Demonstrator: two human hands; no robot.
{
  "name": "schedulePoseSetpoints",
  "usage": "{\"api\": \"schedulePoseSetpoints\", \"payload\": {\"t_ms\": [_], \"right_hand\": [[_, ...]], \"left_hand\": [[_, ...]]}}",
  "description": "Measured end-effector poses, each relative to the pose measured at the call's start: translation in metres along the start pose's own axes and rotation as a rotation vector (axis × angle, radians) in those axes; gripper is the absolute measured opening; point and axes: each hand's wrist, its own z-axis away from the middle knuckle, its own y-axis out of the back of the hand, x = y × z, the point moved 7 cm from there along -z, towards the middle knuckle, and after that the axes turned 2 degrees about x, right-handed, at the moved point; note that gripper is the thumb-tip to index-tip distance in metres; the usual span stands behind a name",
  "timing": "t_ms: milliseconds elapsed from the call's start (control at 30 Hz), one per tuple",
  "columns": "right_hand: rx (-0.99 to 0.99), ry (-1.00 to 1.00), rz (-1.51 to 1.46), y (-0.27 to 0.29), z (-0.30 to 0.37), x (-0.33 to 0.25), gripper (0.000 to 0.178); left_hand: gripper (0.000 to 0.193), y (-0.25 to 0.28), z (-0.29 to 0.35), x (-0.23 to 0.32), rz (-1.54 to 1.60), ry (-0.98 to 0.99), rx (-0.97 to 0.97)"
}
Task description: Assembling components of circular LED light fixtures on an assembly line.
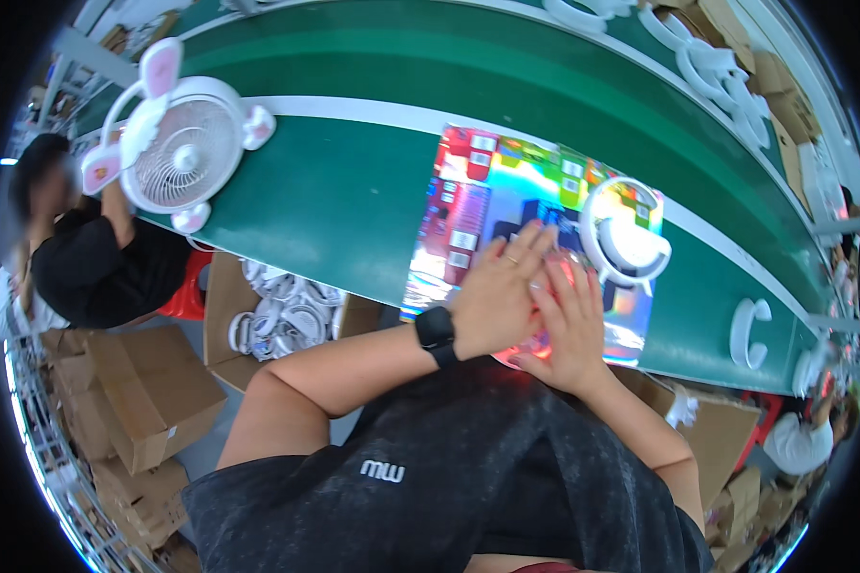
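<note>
Both hands at the near edge of the table [334,201], palms down on a shiny sheet [521,186]. Left hand [495,298] and right hand [571,329] meet, fingertips side by side. Grip: fingers long and straight on both, not curled round anything; what lies beneath the palms is hidden.

Handling, by judgement: press evenly with flat fingers, work outward from the middle, avoid dragging the sheet toward the near edge; mind the white ring part [633,250] on its right side, since a bump could slide it.

Sheet: spans from near edge almost to the table's white strip [354,107], right of the middle. Mirror-like, rainbow sheen, printed blocks in red, green, magenta and blue, small pale labels. Red patch [537,342] between the palms; film, print or separate object, cannot tell.
</note>
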Motion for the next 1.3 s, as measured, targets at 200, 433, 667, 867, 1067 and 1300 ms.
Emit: {"api": "schedulePoseSetpoints", "payload": {"t_ms": [200,433,667,867,1067,1300], "right_hand": [[-0.001,-0.012,0.019,0.0,-0.015,-0.001,0.088],[0.147,0.072,-0.013,0.008,0.003,-0.003,0.093],[-0.031,0.103,0.113,-0.001,0.004,-0.019,0.089],[0.059,0.209,0.086,-0.001,0.014,-0.024,0.053],[0.068,0.42,0.183,-0.007,0.046,-0.023,0.032],[0.069,0.449,0.137,-0.007,0.035,-0.018,0.034]], "left_hand": [[0.05,-0.001,-0.007,-0.006,0.114,0.009,-0.052],[0.055,-0.007,0.001,-0.052,0.485,0.187,0.141],[0.043,0.0,0.008,-0.042,0.216,0.183,-0.066],[0.045,-0.009,0.001,-0.074,0.302,0.324,-0.045],[0.059,-0.023,-0.007,-0.071,0.542,0.539,-0.29],[0.02,-0.032,-0.016,-0.061,0.014,-0.129,-0.177]]}}
